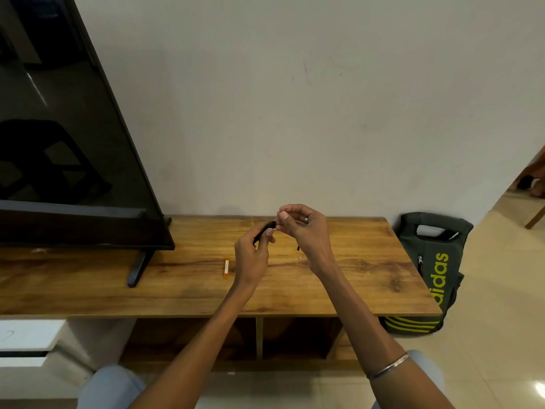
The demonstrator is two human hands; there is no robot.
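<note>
The left hand (pixel 253 256) is curled round a black pen-like piece (pixel 267 226). The piece's long axis slants up and away toward the right hand (pixel 303 228), which is just beside it. That hand's thumb and forefinger pinch the piece's upper tip, and its other fingers are loosely bent. Both hands hover above the table (pixel 368 261). A small orange piece (pixel 226 268) lies just left of the left wrist, and tiny black and white bits (pixel 298 251) lie below the right palm.

Slim black object (pixel 268 226) — over wooden table (pixel 368 261)
</note>
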